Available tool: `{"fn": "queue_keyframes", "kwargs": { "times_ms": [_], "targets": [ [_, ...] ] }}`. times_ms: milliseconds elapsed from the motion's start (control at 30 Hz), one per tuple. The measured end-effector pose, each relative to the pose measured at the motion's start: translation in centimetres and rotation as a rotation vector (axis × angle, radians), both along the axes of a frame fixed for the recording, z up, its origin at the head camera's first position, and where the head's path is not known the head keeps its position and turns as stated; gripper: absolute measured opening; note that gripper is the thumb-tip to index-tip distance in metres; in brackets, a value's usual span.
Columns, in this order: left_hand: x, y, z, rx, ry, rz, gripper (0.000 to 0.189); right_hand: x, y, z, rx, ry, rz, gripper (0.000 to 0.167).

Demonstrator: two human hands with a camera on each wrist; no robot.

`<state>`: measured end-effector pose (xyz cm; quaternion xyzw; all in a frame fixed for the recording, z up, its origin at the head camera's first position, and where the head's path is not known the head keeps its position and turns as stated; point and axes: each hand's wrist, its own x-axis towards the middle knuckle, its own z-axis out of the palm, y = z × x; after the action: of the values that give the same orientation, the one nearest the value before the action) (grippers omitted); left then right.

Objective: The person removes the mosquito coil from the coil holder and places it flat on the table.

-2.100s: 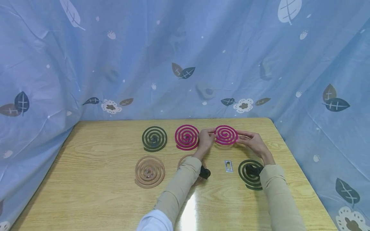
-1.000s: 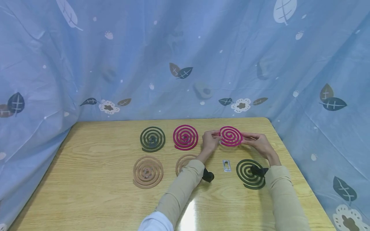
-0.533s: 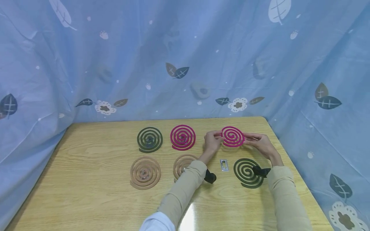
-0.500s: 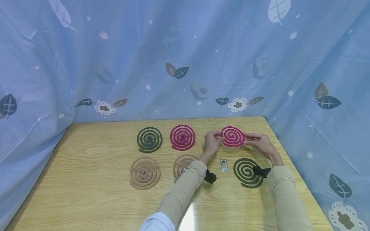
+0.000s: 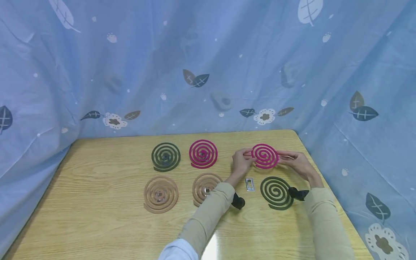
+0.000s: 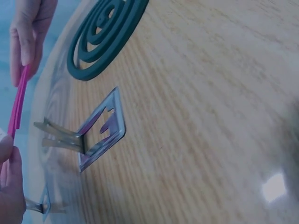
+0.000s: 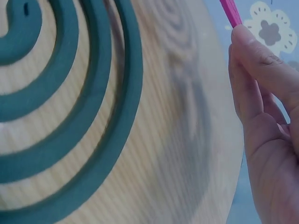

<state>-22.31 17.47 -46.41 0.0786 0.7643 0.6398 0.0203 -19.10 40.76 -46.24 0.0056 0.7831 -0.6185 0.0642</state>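
Both hands hold a pink mosquito coil [image 5: 264,156] between them above the back right of the table. At its left edge, the left hand [image 5: 241,163] pinches it between thumb and fingers. The right hand [image 5: 299,165] pinches the opposite edge, with thumb and fingertips on the rim. In the left wrist view the pink coil [image 6: 18,100] appears edge-on, as a thin strip. Below it on the table lies a small metal coil stand [image 6: 120,116] with bent-up prongs. A second metal stand [image 6: 46,204] shows near the left hand. Closer to the right forearm rests a green coil [image 5: 275,190].
Left of the hands, another pink coil [image 5: 203,153] and a green coil [image 5: 165,157] form the back row. In front are two tan coils, one [image 5: 159,195] in the open and one [image 5: 196,190] partly under the left sleeve. A patterned blue curtain [image 5: 146,65] encloses the table.
Both hands have carried the pink coil to the right and slightly nearer. The head view has swung a little, so the table's things appear farther left. The coils on the table stay put.
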Motion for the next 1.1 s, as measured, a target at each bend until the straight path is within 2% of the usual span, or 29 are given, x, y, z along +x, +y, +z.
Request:
{"fn": "queue_keyframes", "kwargs": {
  "times_ms": [233, 433, 667, 900, 1100],
  "targets": [
    [0.3, 0.6, -0.7, -0.019, 0.022, -0.016, 0.033, 0.4, 0.8, -0.6, 0.01, -0.039, -0.003, 0.056],
    [0.7, 0.9, -0.9, -0.051, -0.002, -0.011, 0.033, 0.3, 1.1, -1.2, -0.031, -0.047, 0.019, 0.055],
    [0.9, 1.1, -0.8, -0.032, -0.049, -0.015, 0.032, 0.6, 1.1, -1.3, 0.009, -0.062, 0.023, 0.054],
    [0.8, 1.2, -1.2, -0.059, -0.054, 0.024, 0.036, 0.3, 0.5, -1.4, 0.053, -0.039, 0.016, 0.055],
    [0.5, 1.5, -1.3, -0.031, -0.069, 0.055, 0.037, -0.2, 0.0, -1.1, 0.098, -0.025, 0.016, 0.053]
  ]
}}
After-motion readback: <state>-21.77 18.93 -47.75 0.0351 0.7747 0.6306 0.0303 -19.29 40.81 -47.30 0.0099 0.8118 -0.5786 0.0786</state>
